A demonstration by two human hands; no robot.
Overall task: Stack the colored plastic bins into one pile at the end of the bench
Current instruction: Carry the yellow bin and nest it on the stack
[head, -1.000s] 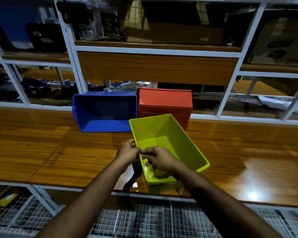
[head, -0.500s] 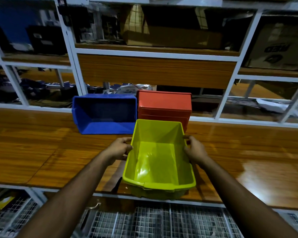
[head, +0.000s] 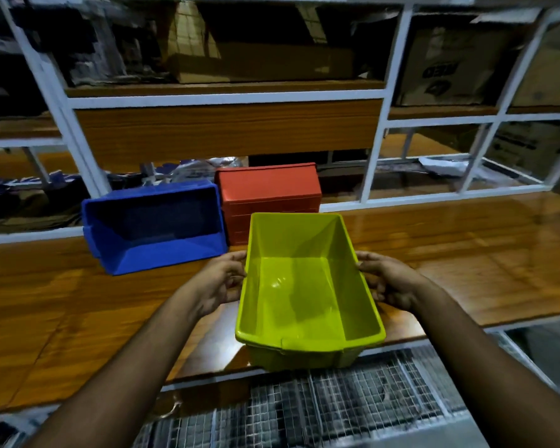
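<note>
Yellow-green bin (head: 307, 292) clasped between both hands, left hand (head: 219, 281) on one long wall, right hand (head: 387, 279) on the other, over the bench (head: 466, 253) front edge, beyond the grip blue bin (head: 152, 226) tipped on its side, red bin (head: 267, 197) beside it.

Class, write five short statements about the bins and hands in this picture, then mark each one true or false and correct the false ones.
1. Both hands hold the green bin, the left hand and right hand on opposite sides. True.
2. The green bin is full of parts. False: it is empty.
3. The blue bin sits beside the red bin at the back of the bench. True.
4. The red bin is nested inside the blue bin. False: they stand side by side.
5. The green bin is already stacked on the red bin. False: it is in front of it, near the bench's front edge.
</note>
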